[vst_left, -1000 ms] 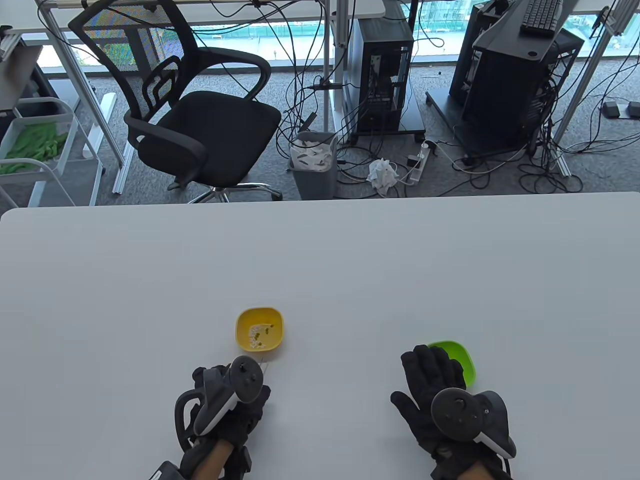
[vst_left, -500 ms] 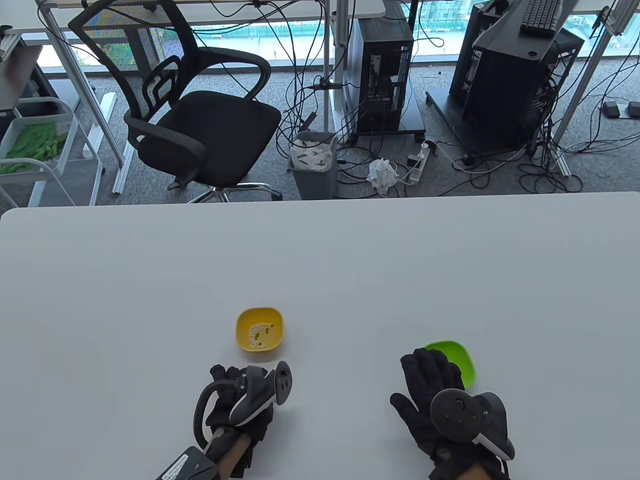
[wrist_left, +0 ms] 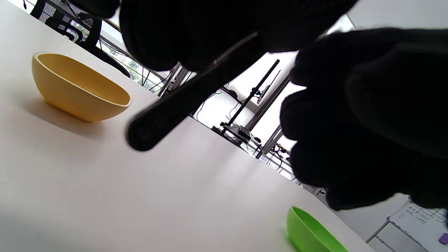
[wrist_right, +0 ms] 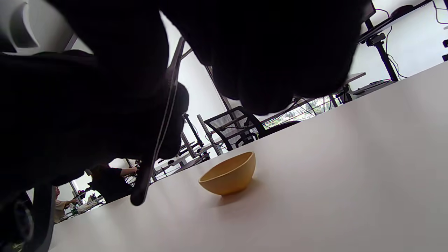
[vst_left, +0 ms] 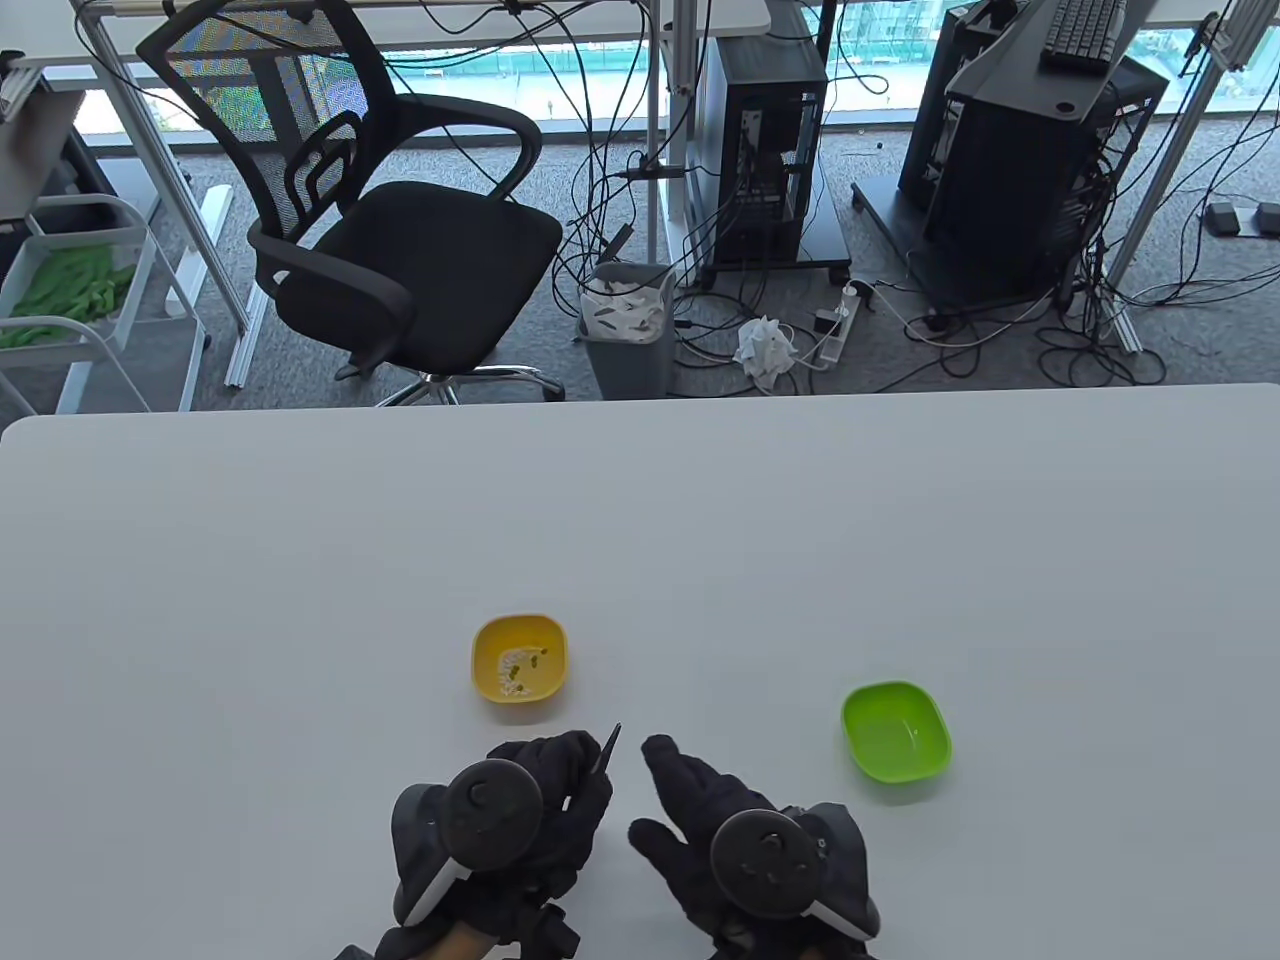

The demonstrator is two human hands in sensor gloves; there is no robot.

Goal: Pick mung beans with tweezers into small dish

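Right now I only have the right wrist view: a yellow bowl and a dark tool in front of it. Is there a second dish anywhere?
Observer: Yes, a green dish sits to the right of the yellow bowl and nearer the person.
Operator: What is inside the yellow one? I only see its outer wall.
Observer: A small heap of pale grains with a few dark beans among them.
Operator: Any beans in the green one yet?
Observer: None that the table view shows; only its bare green bottom is visible.
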